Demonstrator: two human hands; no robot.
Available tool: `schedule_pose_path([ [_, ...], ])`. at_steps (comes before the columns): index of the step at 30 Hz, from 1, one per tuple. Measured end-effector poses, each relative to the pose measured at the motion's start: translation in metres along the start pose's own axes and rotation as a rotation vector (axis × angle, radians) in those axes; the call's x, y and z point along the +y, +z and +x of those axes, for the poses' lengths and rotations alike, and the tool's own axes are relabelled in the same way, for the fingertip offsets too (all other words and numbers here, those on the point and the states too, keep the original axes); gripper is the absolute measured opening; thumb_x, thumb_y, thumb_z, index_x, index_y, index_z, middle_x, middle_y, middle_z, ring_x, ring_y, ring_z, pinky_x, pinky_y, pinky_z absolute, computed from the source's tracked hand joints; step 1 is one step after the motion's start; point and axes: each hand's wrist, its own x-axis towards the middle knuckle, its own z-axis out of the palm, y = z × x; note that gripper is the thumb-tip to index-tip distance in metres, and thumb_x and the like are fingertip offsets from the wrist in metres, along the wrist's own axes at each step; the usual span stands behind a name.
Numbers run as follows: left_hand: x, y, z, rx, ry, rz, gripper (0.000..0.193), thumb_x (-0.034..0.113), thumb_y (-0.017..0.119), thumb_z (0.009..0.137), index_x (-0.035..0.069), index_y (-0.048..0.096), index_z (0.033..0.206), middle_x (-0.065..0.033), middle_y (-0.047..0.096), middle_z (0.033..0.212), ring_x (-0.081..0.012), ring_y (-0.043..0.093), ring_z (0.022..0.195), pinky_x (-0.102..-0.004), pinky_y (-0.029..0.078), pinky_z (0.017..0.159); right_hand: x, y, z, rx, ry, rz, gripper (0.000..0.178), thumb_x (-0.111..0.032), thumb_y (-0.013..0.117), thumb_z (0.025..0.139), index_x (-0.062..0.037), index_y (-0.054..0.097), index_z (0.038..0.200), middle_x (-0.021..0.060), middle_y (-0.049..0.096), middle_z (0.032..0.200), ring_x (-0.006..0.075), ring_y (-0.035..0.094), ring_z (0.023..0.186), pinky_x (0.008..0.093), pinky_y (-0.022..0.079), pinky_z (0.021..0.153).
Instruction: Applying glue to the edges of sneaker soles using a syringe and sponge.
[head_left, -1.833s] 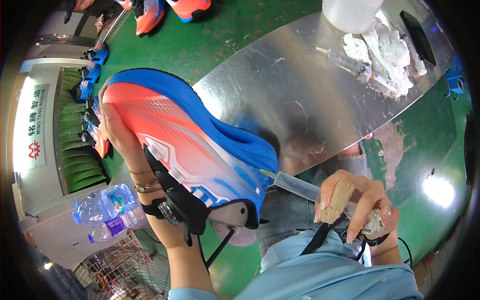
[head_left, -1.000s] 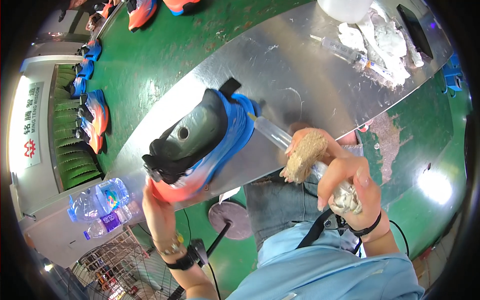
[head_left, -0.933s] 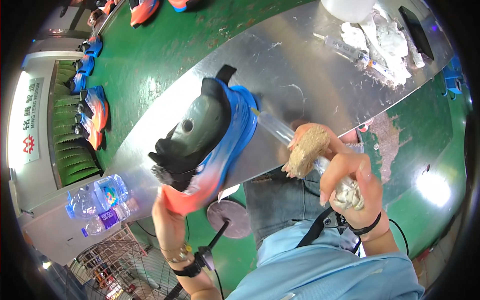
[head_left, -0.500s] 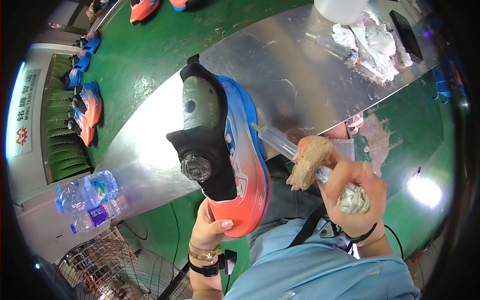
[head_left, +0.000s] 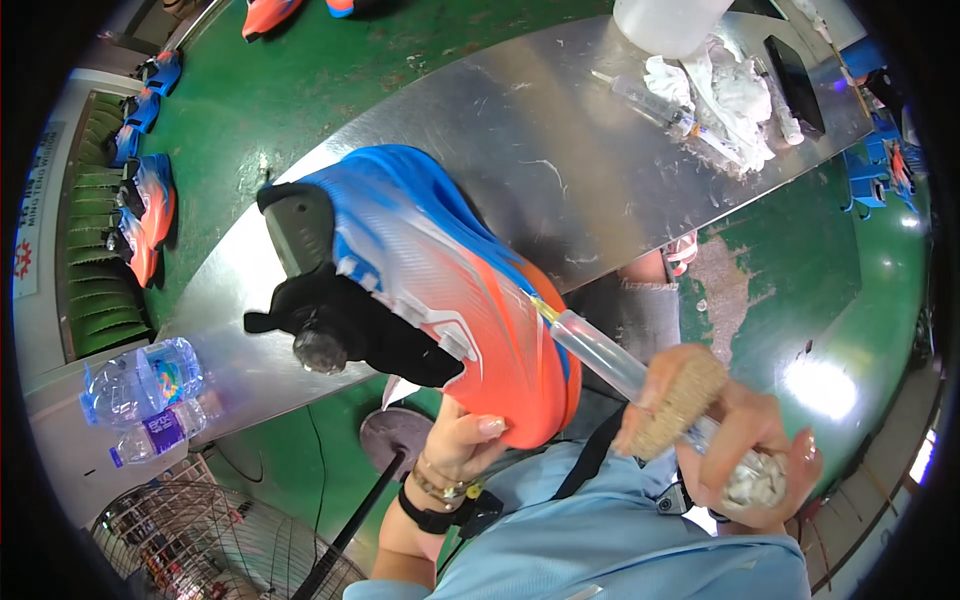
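I am holding a blue and orange shoe (head_left: pixel 440 290) up over the near edge of the metal desk (head_left: pixel 560 160), with my left hand (head_left: pixel 462 440) gripping it from underneath at its orange end; my left fingers (head_left: pixel 490 425) are curling closed around that end, one painted nail showing against the sole edge. The shoe is lying tilted, its blue end pointing away from me and a grey form with a black collar sticking out of its opening on the left. My right hand (head_left: pixel 740 450) is wrapping around a clear syringe (head_left: pixel 600 355), whose thin tip is touching the side of the shoe right where orange meets the sole. The right fingers (head_left: pixel 790 470) are closing tightly on the syringe body, and they are also pinching a tan, rough sponge block (head_left: pixel 680 400) against it, with a crumpled silvery wad showing at the palm end. Further back on the desk, another syringe (head_left: pixel 660 105) is lying beside a heap of white rags (head_left: pixel 735 95) and a translucent white jug (head_left: pixel 670 22). Two plastic water bottles (head_left: pixel 145 395) are lying on a ledge at the left, well apart from my hands.
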Motion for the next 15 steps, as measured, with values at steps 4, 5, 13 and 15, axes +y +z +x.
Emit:
schedule_pose_path([
  [4,-0.018,0.010,0.031,0.083,-0.027,-0.040,0.087,0.021,0.079,0.057,0.002,0.034,0.129,-0.0128,0.043,0.127,-0.0233,0.044,0.116,-0.0384,0.037,0.100,-0.006,0.001,-0.002,-0.054,-0.222,0.018,0.058,-0.048,0.036,0.089,-0.0015,0.061,0.066,0.0327,0.044,0.104,0.0406,0.056,0.078,0.0460,0.048,0.070],
  [5,-0.019,0.016,0.039,0.084,-0.034,-0.047,0.087,0.021,0.079,0.057,0.002,0.034,0.129,-0.0128,0.043,0.127,-0.0233,0.044,0.116,-0.0384,0.037,0.100,-0.003,0.001,-0.003,-0.048,-0.216,0.014,0.058,-0.048,0.036,0.089,-0.0015,0.061,0.066,0.0327,0.044,0.104,0.0406,0.056,0.078,0.0460,0.048,0.070],
  [13,-0.018,0.053,0.094,-0.015,0.115,-0.036,0.100,0.029,0.085,0.053,0.009,0.029,0.133,-0.0034,0.043,0.119,-0.0197,0.041,0.116,-0.0338,0.028,0.107,-0.010,-0.016,-0.046,0.162,-0.073,-0.246,0.026,-0.029,0.059,0.074,-0.0096,0.058,0.057,0.0186,0.045,0.098,0.0280,0.048,0.043,0.0327,0.048,0.052],
  [15,-0.018,0.055,0.100,-0.016,0.109,-0.007,0.099,0.031,0.085,0.053,0.010,0.030,0.133,-0.0028,0.042,0.125,-0.0195,0.040,0.119,-0.0368,0.026,0.108,-0.010,-0.030,-0.071,0.244,0.014,-0.336,0.020,-0.023,0.064,0.069,-0.0098,0.057,0.056,0.0182,0.046,0.096,0.0257,0.044,0.034,0.0314,0.047,0.049],
])
